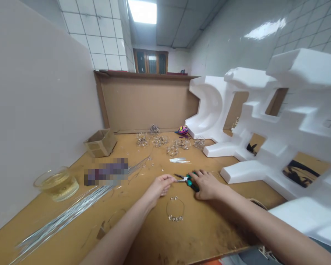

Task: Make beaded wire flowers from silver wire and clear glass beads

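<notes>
1. Two hands, the left hand (161,186) and the right hand (206,185), are almost touching above the middle of the tan bench (201,228).
2. Right hand closes around teal-and-black pliers (192,184).
3. Left hand pinches narrowly a thin silver wire (181,180) at the pliers' tip.
4. One wire loop with clear beads (175,210) lies just below the hands, and more wire bead clusters (154,140) sit near the far edge.
</notes>
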Tool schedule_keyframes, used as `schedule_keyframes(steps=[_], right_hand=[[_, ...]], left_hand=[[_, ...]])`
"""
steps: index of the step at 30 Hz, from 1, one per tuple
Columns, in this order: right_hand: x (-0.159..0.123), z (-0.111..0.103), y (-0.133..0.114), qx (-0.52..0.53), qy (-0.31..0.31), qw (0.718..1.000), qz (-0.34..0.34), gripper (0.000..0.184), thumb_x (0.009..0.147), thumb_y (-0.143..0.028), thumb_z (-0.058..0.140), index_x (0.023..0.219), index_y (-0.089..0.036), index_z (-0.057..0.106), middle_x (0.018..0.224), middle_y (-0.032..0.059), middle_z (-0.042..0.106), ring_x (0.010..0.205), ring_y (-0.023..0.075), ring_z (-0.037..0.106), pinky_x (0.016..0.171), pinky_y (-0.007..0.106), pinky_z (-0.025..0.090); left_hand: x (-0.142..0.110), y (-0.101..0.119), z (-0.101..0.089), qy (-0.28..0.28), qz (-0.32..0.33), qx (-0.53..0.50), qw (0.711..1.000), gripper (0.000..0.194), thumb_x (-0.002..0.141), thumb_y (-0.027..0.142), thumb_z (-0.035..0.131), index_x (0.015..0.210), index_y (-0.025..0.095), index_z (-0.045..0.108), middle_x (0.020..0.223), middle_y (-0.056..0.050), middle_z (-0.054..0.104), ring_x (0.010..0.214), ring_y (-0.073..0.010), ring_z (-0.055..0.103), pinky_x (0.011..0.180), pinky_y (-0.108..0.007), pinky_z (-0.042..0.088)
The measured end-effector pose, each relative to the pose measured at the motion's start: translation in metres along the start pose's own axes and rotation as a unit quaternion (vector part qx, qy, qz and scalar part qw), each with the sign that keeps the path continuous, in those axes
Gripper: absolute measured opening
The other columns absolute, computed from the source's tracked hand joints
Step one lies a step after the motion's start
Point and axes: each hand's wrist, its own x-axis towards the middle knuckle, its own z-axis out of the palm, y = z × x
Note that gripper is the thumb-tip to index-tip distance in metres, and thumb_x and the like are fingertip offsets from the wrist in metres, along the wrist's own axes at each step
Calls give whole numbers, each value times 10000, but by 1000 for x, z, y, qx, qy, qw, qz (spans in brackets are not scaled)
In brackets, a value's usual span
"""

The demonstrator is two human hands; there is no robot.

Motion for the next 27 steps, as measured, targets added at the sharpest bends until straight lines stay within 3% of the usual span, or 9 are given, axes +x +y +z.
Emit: schedule_keyframes(steps=[5,8,12,17,20,23,27], right_hand=[[14,-4,-12,-94,-11,995,-18,690,475,-243,646,1151,-192,514,1048,165,567,924,340,525,758,423,369],[19,-3,-12,-127,24,991,-23,455,562,-201,588,1016,-171,563,896,145,590,810,287,551,661,348,372],[17,-6,0,-141,84,986,-27,230,683,-215,502,900,-155,545,855,120,567,769,232,531,605,288,342],[3,-33,23,-162,133,975,-71,208,740,-201,455,937,-154,503,867,80,539,792,191,483,665,279,322],[0,-50,29,-199,172,954,-145,164,751,-204,469,896,-165,533,826,69,536,778,191,453,679,289,304],[4,-57,29,-245,225,917,-220,138,777,-215,470,869,-166,560,784,68,530,737,190,424,655,301,285],[9,-59,25,-275,232,898,-253,129,784,-200,473,862,-167,571,764,68,521,751,196,407,640,306,265]], left_hand=[[-2,4,1,-16,-7,-21,1000,299,624,377,691,715,150,519,390,131,255,344,-16,126,385,-211,30],[-4,7,0,-22,-5,-37,999,303,611,354,701,706,150,499,386,135,256,345,-14,124,382,-208,30],[-4,11,-4,-24,-3,-64,998,290,625,335,694,715,152,489,380,141,239,343,-13,117,381,-199,32],[-3,14,-8,-29,-8,-110,994,281,638,307,693,705,163,461,381,143,235,340,-12,120,375,-186,40],[-5,16,-7,-39,-18,-130,991,282,633,289,698,686,162,452,382,139,245,338,-8,120,373,-183,37],[-7,18,-5,-46,-24,-140,989,279,633,279,699,670,159,449,382,136,248,337,-6,123,371,-182,32],[-9,18,-3,-58,-28,-150,987,271,636,270,694,662,162,447,378,136,229,339,-10,115,369,-179,33]])
